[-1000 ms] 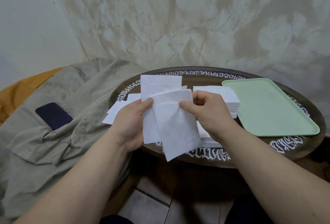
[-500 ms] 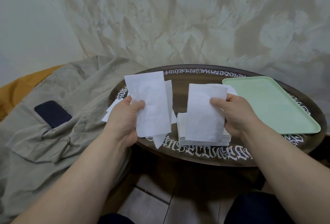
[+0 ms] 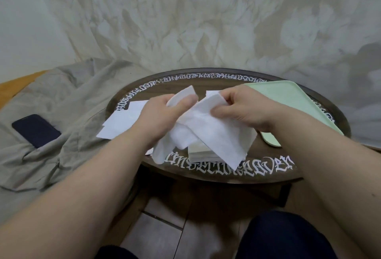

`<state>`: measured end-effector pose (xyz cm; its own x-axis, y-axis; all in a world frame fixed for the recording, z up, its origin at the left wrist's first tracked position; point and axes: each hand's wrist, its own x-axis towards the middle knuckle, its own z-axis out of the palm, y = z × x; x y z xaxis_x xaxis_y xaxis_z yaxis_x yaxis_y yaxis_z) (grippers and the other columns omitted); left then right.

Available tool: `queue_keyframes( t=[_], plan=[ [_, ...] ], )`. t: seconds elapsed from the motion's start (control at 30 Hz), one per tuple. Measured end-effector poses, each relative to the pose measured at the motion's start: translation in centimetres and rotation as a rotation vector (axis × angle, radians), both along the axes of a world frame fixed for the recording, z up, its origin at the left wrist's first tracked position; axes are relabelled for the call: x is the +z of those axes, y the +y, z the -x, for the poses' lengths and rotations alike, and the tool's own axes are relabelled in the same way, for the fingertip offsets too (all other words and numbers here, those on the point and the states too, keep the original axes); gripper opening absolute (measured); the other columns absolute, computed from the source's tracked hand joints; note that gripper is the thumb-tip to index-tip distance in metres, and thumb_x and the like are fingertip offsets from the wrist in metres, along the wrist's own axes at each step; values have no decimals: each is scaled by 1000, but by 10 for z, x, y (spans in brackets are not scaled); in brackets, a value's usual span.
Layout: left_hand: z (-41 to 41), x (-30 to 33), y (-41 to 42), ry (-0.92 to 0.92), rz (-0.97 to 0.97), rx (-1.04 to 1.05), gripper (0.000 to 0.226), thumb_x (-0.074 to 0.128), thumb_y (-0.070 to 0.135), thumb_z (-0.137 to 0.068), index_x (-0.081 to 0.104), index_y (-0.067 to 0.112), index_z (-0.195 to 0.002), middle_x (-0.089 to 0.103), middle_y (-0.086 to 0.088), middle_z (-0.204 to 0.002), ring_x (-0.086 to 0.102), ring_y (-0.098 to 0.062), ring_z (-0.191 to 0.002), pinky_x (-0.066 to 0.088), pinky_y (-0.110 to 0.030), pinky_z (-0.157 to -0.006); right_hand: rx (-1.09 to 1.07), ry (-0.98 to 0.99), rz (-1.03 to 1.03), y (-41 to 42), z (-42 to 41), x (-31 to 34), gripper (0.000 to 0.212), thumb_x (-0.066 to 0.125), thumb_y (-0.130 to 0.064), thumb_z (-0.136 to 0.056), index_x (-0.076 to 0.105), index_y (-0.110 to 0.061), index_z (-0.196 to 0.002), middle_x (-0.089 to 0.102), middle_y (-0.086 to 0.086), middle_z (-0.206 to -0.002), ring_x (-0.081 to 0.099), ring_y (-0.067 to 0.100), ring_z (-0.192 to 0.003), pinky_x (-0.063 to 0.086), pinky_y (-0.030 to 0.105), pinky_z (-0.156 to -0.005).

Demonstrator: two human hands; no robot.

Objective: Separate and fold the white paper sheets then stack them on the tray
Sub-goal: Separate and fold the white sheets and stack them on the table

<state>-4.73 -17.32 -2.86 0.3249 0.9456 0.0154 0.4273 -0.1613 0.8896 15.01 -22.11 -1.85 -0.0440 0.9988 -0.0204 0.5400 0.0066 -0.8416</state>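
Head view: the left hand (image 3: 162,114) and right hand (image 3: 243,108) each pinch a thin white paper sheet (image 3: 218,135) above the oval dark wooden worktop (image 3: 226,174). Its long axis slopes from upper left to lower right. The pale green rectangular plastic tray (image 3: 292,97) lies right.

Both forearms reach fwd, bare. Left hand (image 3: 165,112) & right hand (image 3: 241,110) close together, thumbs pinching, fingers (image 3: 224,95) curled.

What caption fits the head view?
Both hands hold white paper sheets above a round table beside a green tray.
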Motion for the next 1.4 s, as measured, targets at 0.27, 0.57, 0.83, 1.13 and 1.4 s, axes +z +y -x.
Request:
queue_keyframes(
  t=[0.27, 0.57, 0.83, 1.13, 1.4],
  plan=[
    [-2, -23, 11, -230, 248, 197, 10, 73, 20, -87, 69, 10, -89, 74, -11, -90, 71, -29, -79, 58, -45, -77, -133, 35, 185, 8, -18, -11, 20, 80, -21, -75, 70, -6, -84, 69, 9, -74, 62, 17, -62, 46, 26, -55],
    [-16, -59, 3, -42, 412, 239, 16, 74, 19, -85, 67, 5, -83, 71, -13, -85, 67, -29, -68, 57, -40, -69, -516, 470, 243, -2, -39, -63, 9, 65, 1, -86, 63, -7, -91, 69, 12, -91, 64, 24, -77, 54, 34, -64],
    [-18, -76, 5, 151, 326, 244, 31, 77, 30, -82, 70, 3, -97, 72, -11, -93, 68, -31, -86, 55, -37, -79, -549, 314, 236, -4, -43, -90, 12, 66, 7, -80, 68, -5, -85, 71, 13, -88, 67, 28, -80, 57, 41, -76],
    [-6, -65, 15, 2, 277, 410, 25, 60, 29, -83, 60, 4, -78, 59, -14, -79, 59, -35, -75, 47, -39, -69, -555, 274, 226, -4, -47, -100, 13, 72, 1, -77, 67, -7, -86, 71, 10, -86, 69, 30, -83, 59, 43, -78],
    [-6, -20, 18, -623, 434, 309, 8, 59, 13, -92, 63, 10, -99, 69, -8, -86, 67, -21, -69, 55, -34, -69, -516, 191, -76, -11, -14, -52, 35, 60, -47, -89, 67, -15, -79, 66, -4, -74, 57, 13, -72, 45, 31, -69]
  ],
)
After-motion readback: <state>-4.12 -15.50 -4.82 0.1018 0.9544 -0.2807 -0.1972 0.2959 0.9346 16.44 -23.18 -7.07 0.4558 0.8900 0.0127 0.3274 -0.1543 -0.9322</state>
